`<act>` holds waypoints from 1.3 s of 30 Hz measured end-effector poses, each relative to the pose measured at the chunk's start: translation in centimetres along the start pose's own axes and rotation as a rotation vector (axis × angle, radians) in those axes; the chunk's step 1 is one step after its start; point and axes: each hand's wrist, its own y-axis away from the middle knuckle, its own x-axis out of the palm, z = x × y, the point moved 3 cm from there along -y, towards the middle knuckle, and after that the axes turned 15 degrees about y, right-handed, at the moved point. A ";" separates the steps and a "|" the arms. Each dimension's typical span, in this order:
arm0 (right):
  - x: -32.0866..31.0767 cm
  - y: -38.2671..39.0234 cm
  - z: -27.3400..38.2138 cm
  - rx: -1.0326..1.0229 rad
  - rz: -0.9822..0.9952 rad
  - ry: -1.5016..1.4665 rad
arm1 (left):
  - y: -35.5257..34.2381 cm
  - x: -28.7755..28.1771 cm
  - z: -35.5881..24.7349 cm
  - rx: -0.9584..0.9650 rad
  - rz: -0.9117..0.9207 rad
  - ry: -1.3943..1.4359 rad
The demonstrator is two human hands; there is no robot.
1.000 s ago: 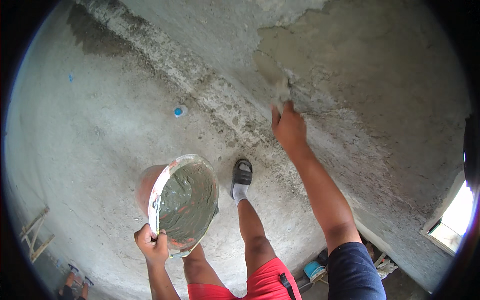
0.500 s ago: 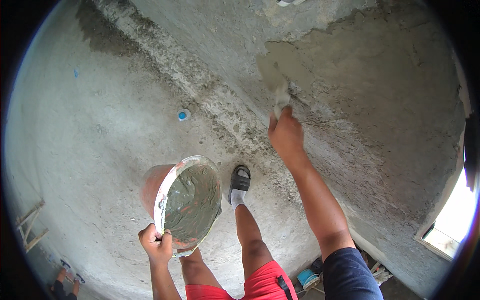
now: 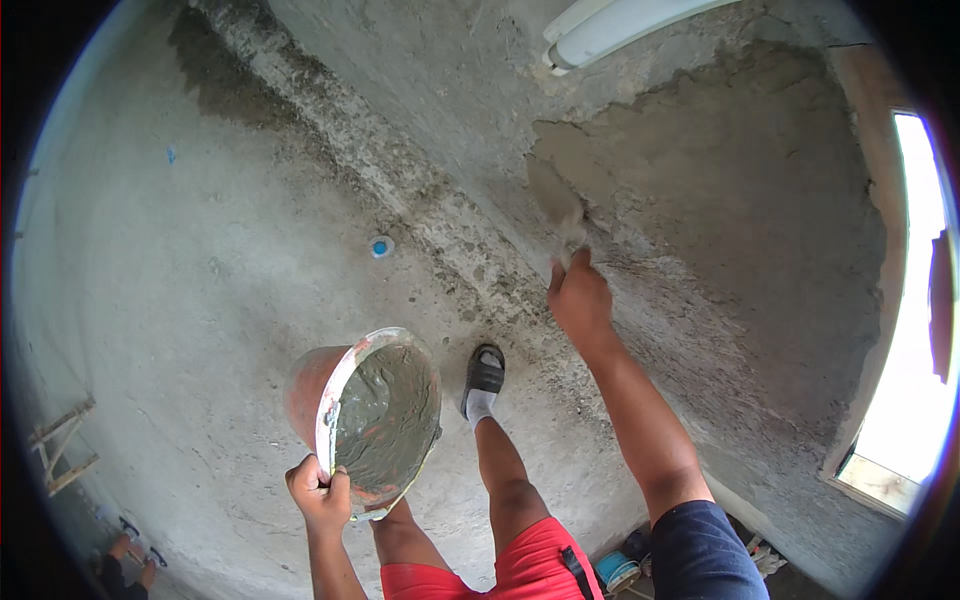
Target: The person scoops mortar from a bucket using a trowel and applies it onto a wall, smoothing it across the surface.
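Note:
My left hand (image 3: 320,492) grips the rim of an orange-red bucket (image 3: 317,390), fingers closed over its pale edge. The bucket tilts toward me and holds grey-green wet mortar (image 3: 388,420). Stretched out ahead and to the right, my right hand (image 3: 583,305) is closed round the handle of a trowel (image 3: 556,195). The mortar-smeared, slightly blurred blade lies against the wall at the left tip of a darker, damp-looking plaster patch (image 3: 740,210). The handle is mostly hidden by my fingers.
A blue-capped round fitting (image 3: 380,247) sits on the concrete floor (image 3: 240,250). A white tube lamp (image 3: 630,30) is on the wall above, and a bright window opening (image 3: 905,330) at right. A wooden frame (image 3: 62,445) and another person (image 3: 130,568) are at lower left; a blue container (image 3: 616,570) is low right.
The view has shifted, bringing more of the tube lamp and window into sight. My right hand and trowel stay at the plaster patch's left tip; the bucket is still held in my left hand.

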 end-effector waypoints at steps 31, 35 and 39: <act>-1.1 37.2 -29.4 0.453 0.669 -0.119 | 12.3 -1.6 -21.0 0.214 -0.423 0.187; 1.1 35.7 -32.8 0.542 0.513 -0.277 | 14.6 3.7 -21.8 0.241 -0.470 0.247; 5.7 34.3 -34.7 0.542 0.487 -0.388 | 16.0 6.8 -20.2 0.308 -0.509 0.201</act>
